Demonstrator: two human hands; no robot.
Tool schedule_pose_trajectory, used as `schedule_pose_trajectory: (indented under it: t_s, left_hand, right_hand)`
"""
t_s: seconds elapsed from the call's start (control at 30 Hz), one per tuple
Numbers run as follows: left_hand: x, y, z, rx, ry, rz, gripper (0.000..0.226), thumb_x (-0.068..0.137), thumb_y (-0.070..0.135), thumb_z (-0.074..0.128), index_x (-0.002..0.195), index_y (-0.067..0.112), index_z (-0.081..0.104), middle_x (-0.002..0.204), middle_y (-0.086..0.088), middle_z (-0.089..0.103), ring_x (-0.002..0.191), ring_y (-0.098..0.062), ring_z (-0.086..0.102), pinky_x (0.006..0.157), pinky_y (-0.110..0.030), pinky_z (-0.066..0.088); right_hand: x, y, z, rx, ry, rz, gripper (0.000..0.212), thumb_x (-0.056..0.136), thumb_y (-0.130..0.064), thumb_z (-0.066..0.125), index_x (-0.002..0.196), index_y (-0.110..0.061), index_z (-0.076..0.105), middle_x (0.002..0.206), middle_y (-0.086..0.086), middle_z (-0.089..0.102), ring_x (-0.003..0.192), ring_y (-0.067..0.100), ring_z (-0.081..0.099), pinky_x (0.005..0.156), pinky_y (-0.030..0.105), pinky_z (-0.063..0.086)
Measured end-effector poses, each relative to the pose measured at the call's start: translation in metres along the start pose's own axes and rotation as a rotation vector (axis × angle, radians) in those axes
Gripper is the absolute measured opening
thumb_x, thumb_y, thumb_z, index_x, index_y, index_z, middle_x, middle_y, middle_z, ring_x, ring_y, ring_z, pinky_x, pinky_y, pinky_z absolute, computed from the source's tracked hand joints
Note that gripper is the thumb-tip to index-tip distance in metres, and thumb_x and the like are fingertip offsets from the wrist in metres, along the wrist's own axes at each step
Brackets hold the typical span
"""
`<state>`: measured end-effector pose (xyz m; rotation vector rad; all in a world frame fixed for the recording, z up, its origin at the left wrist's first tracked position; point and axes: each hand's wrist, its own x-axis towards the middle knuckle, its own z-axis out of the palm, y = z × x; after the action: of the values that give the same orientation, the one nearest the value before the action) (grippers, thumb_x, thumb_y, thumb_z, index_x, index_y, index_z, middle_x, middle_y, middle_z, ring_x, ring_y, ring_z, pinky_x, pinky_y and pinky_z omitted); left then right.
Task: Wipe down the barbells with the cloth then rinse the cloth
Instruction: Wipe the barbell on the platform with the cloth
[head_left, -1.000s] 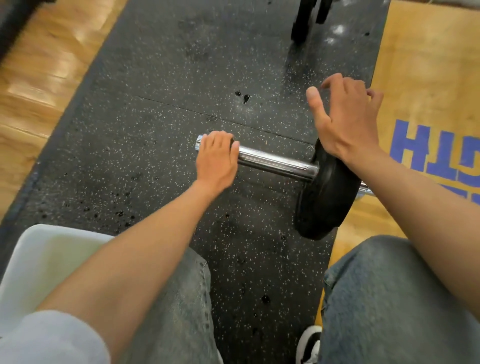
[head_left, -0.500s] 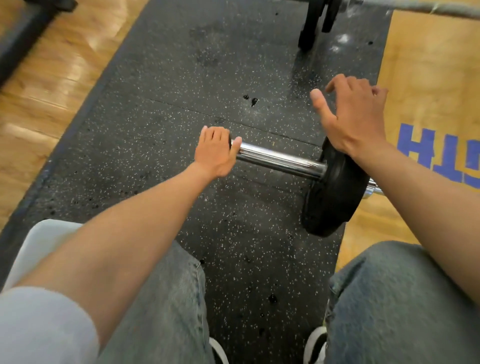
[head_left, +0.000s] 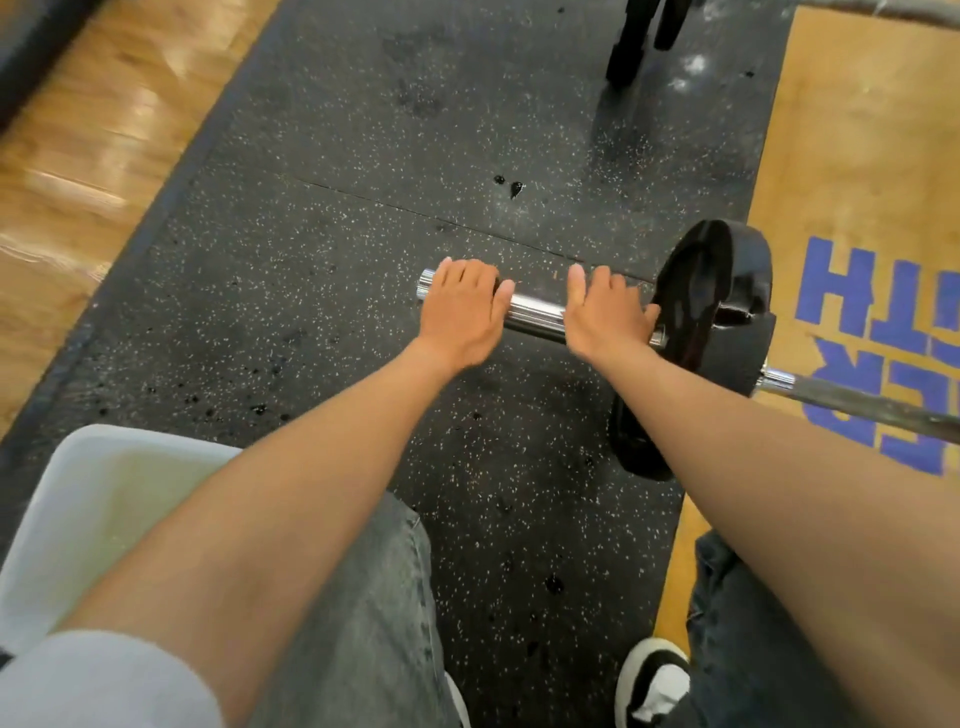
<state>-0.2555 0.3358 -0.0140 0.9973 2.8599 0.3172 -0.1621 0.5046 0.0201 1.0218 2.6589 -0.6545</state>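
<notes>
A barbell lies on the black rubber mat, its chrome sleeve (head_left: 535, 314) pointing left and a black weight plate (head_left: 711, 332) on it. The thinner shaft (head_left: 857, 402) runs off to the right over the wood floor. My left hand (head_left: 462, 312) grips the sleeve at its free end, fingers curled over the top. My right hand (head_left: 605, 314) holds the sleeve just left of the plate, fingers wrapped over the far side. No cloth shows in the head view.
A white plastic tub (head_left: 98, 499) stands at my lower left, partly behind my left arm. The black plates of a second barbell (head_left: 631, 41) rest at the top of the mat. My knees and shoes fill the bottom edge.
My right hand has come off the top of the weight plate and moved down and left onto the sleeve. My left hand stays at the sleeve's end.
</notes>
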Motion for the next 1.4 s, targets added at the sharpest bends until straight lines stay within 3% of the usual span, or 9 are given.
schedule_pose_trajectory:
  t_s: [0.27,0.37,0.5,0.73,0.83,0.97,1.2,1.3,1.4]
  left_hand:
    - [-0.005,0.025,0.011,-0.133,0.043,0.266,0.044,0.109,0.032,0.018,0.107,0.013,0.058,0.103,-0.002,0.061,0.096,-0.024,0.052,0.097,-0.041,0.042]
    - [0.007,-0.008,-0.004,-0.063,0.081,0.101,0.041,0.108,0.027,0.016,0.080,0.016,0.043,0.074,0.000,0.044,0.072,-0.025,0.041,0.081,-0.045,0.045]
    - [0.004,-0.001,0.004,0.007,0.114,-0.095,0.054,0.108,0.037,0.006,0.086,0.015,0.050,0.085,0.001,0.049,0.084,-0.021,0.041,0.100,-0.042,0.041]
    - [-0.015,0.030,0.012,-0.115,0.051,0.182,0.051,0.109,0.035,0.015,0.107,0.012,0.061,0.103,-0.003,0.062,0.097,-0.024,0.053,0.099,-0.039,0.041]
    - [-0.015,-0.017,-0.006,-0.007,0.042,0.049,0.054,0.104,0.036,0.000,0.088,0.016,0.048,0.087,-0.001,0.053,0.082,-0.023,0.042,0.092,-0.039,0.042]
    - [-0.031,-0.011,0.002,0.029,0.024,-0.100,0.064,0.105,0.039,0.000,0.100,0.013,0.058,0.100,-0.002,0.060,0.095,-0.022,0.046,0.111,-0.044,0.035]
    - [-0.061,0.014,-0.006,-0.051,-0.011,0.182,0.050,0.110,0.031,0.015,0.090,0.014,0.057,0.083,-0.002,0.058,0.079,-0.022,0.050,0.091,-0.042,0.046]
    - [-0.064,-0.018,-0.022,0.037,-0.068,0.023,0.058,0.109,0.035,0.004,0.072,0.017,0.046,0.065,0.001,0.045,0.063,-0.020,0.048,0.090,-0.046,0.051]
    - [-0.069,-0.018,-0.020,0.083,-0.104,-0.120,0.085,0.104,0.048,-0.008,0.092,0.008,0.066,0.093,-0.013,0.068,0.096,-0.031,0.062,0.109,-0.046,0.041]
  right_hand:
    - [0.020,0.016,0.021,-0.012,0.397,-0.031,0.060,0.106,-0.050,0.015,0.112,-0.013,0.062,0.113,0.007,0.067,0.115,0.029,0.057,0.116,0.052,0.025]
    - [0.023,0.014,0.027,-0.011,0.368,-0.024,0.065,0.105,-0.054,0.012,0.120,-0.014,0.061,0.118,0.006,0.067,0.121,0.027,0.056,0.121,0.053,0.019]
    - [0.028,0.014,0.032,-0.027,0.351,-0.007,0.069,0.104,-0.057,0.009,0.128,-0.016,0.059,0.124,0.007,0.066,0.126,0.028,0.054,0.122,0.055,0.018]
    - [0.019,0.016,0.033,0.001,0.288,0.010,0.064,0.104,-0.051,0.005,0.123,-0.019,0.058,0.128,0.005,0.062,0.132,0.026,0.049,0.123,0.059,0.014]
    - [0.012,0.017,0.034,0.010,0.250,0.022,0.069,0.102,-0.053,0.002,0.129,-0.020,0.057,0.134,0.003,0.059,0.137,0.024,0.043,0.125,0.059,0.008]
    - [-0.001,0.016,0.039,0.016,0.192,0.032,0.076,0.100,-0.058,-0.001,0.136,-0.021,0.054,0.143,0.002,0.053,0.145,0.023,0.035,0.125,0.061,0.004]
    - [-0.036,0.011,0.034,0.103,0.142,0.040,0.061,0.108,-0.051,0.008,0.155,-0.024,0.035,0.165,0.000,0.027,0.158,0.022,0.005,0.124,0.060,-0.007]
    - [-0.047,0.005,0.015,0.048,0.096,-0.048,0.064,0.107,-0.055,0.009,0.160,-0.023,0.026,0.170,0.002,0.016,0.159,0.022,-0.003,0.124,0.060,-0.009]
    - [-0.053,-0.003,-0.020,-0.183,0.147,-0.194,0.067,0.106,-0.059,0.011,0.161,-0.022,0.024,0.171,0.005,0.014,0.159,0.024,-0.002,0.124,0.057,-0.009]
